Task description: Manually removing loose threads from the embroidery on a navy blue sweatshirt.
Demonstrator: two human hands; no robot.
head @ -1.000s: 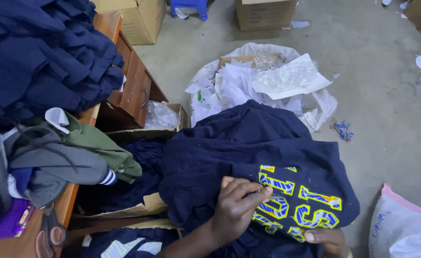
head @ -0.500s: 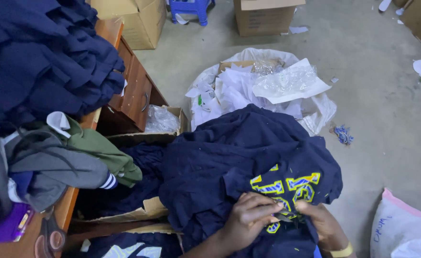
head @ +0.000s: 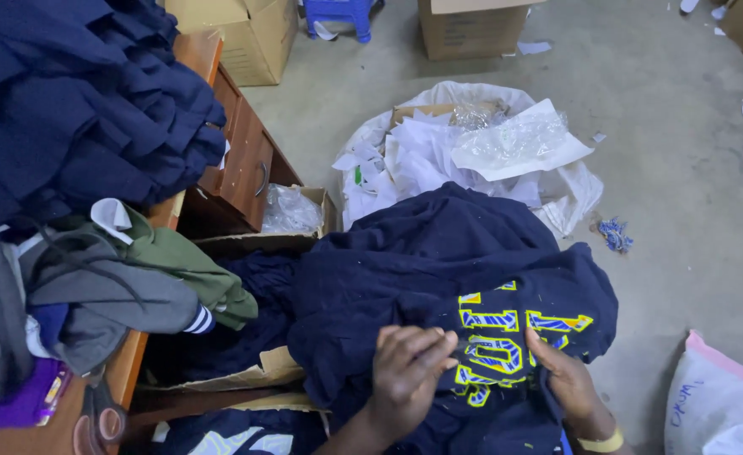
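Navy sweatshirt point(head: 439, 270) with yellow lettering is gripped near its hem by the left hand point(head: 409, 371) and, seemingly, the right hand point(head: 567, 379).

Left hand point(head: 407, 371) knuckles-up with fingers curled, right hand point(head: 567, 379) pinching, wrists close together.

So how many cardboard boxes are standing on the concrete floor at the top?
2: one box at top left beside the wooden desk, another box at top centre. Others may lie outside the frame.

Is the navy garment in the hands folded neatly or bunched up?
Bunched up. The navy garment lies in rumpled folds, its yellow lettering creased between the left hand and the right hand.
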